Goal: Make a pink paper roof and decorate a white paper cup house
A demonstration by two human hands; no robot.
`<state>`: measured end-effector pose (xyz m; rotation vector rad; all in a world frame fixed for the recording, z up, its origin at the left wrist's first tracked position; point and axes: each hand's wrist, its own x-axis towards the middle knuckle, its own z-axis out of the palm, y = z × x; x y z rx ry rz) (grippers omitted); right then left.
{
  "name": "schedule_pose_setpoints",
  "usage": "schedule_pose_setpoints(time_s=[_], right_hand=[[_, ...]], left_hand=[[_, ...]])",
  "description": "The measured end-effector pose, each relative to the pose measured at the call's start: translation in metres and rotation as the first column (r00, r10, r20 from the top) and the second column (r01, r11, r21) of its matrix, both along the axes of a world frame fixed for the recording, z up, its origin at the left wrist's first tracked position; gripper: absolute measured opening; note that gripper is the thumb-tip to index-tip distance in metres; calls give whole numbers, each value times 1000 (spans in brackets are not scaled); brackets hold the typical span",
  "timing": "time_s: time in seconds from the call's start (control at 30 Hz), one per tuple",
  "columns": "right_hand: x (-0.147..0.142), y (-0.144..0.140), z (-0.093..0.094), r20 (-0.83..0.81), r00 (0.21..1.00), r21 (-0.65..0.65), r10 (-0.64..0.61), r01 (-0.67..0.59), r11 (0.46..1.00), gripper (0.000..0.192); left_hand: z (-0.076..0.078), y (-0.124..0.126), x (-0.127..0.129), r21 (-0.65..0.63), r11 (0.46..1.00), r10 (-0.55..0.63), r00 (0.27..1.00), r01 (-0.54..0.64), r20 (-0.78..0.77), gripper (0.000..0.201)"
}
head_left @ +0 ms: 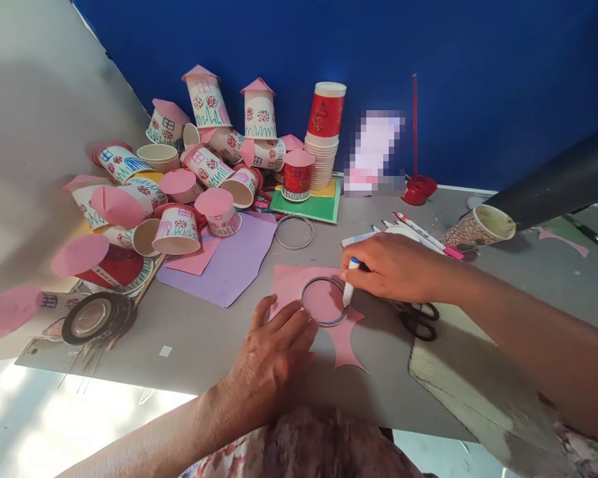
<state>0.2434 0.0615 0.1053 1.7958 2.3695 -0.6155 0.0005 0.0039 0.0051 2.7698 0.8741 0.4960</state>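
Gripping a marker (349, 287), right fingers (366, 275) work over grey table (204, 338); left fingers (292, 323) spread on pink paper (292, 282).

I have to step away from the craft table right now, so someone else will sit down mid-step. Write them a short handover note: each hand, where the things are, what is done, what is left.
Left hand: fingertips press the metal ring flat on the pink paper.
Right hand: holds a white marker, tip down at the ring's right edge.
Nearby: scissors lie under the right wrist; a second ring lies beyond, beside the purple paper; more markers lie behind the right hand.
Done: a pile of decorated cups with pink roofs at the left; curved pieces already cut out of the pink sheet.
Left: no traced line is visible yet; the circle is uncut.
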Motion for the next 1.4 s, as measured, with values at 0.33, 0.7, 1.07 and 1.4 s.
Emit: schedule_pose_setpoints(time_s=[0.33,0.7,1.07,1.4], right_hand=[[9,-28,1,-286,957,555,49,124,823,19],[67,-114,-55,-551,782,432,-290,565,703,16],[65,-126,-71,-704,624,204,-340,635,745,27],[24,-75,-73,-880,252,-185,-404,601,778,37]], left_hand=[[6,2,0,-55,998,12,1000,-11,26,17],[20,28,21,-103,993,55,995,-63,-79,48],[14,42,26,-71,995,69,997,-66,36,77],[37,40,-29,65,928,371,923,-366,-104,20]])
